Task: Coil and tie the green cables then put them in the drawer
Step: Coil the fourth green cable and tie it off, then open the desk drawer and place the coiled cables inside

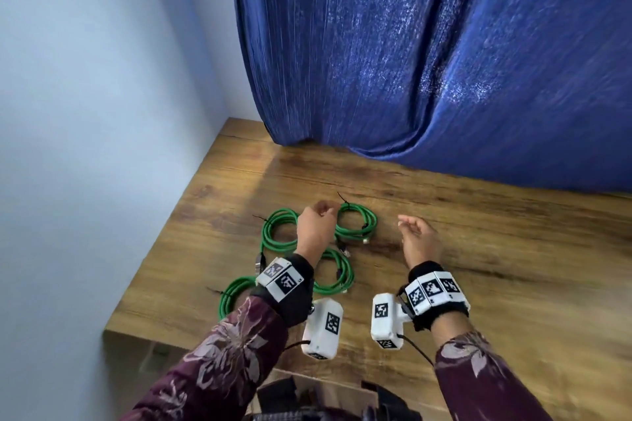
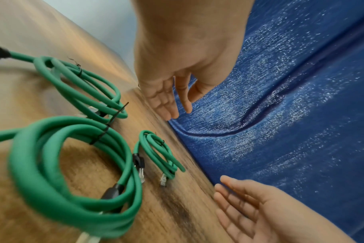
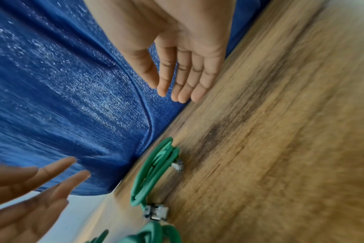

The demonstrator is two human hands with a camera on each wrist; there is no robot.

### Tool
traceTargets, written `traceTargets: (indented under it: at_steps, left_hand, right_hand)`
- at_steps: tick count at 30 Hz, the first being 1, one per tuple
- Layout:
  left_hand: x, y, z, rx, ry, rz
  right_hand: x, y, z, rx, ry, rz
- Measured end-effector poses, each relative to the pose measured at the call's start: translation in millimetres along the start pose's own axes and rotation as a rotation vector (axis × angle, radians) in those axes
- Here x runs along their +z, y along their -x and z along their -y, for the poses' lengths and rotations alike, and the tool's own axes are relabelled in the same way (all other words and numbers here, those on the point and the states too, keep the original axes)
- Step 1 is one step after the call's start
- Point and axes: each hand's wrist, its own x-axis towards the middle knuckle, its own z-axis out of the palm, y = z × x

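Several green cable coils lie on the wooden table (image 1: 478, 249), each bound with a black tie. In the head view they are the far right coil (image 1: 359, 223), the far left coil (image 1: 277, 232), a nearer coil (image 1: 338, 272) and the nearest left coil (image 1: 235, 294). My left hand (image 1: 318, 219) hovers above the far coils, fingers relaxed and holding nothing. My right hand (image 1: 412, 232) hangs to the right of the coils, palm turned inward and empty. The left wrist view shows the left hand's straight fingers (image 2: 172, 105) above tied coils (image 2: 52, 164). The right wrist view shows loosely spread fingers (image 3: 185, 78).
A blue curtain (image 1: 427, 61) hangs along the table's back edge. A pale wall (image 1: 102, 113) borders the table on the left. Bare wood stretches to the right of the coils. Below the front edge is a light wooden panel (image 1: 328, 393) with dark items; I cannot tell whether it is the drawer.
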Motion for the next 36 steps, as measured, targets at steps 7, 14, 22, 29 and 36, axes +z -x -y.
traceTargets:
  at_steps: [7, 14, 22, 29, 36]
  left_hand:
    - [-3.1, 54.1, 12.6, 0.276, -0.177, -0.061]
    - [-7.1, 107.0, 52.7, 0.322, -0.303, -0.108]
    - [-7.8, 180.1, 119.5, 0.382, -0.345, -0.225]
    - [-9.5, 228.7, 178.9, 0.237, -0.485, -0.225]
    - [-4.4, 218.9, 237.1, -0.147, -0.780, -0.076]
  right_hand:
    - [-41.9, 50.6, -5.2, -0.130, 0.188, -0.007]
    - [-69.5, 106.9, -44.1, -0.248, 0.206, 0.046]
    - [-106.1, 180.8, -101.4, -0.222, 0.263, 0.043]
    - [-126.0, 236.3, -135.4, 0.039, 0.385, 0.190]
    - [-121.3, 245.3, -190.0, 0.445, 0.262, 0.317]
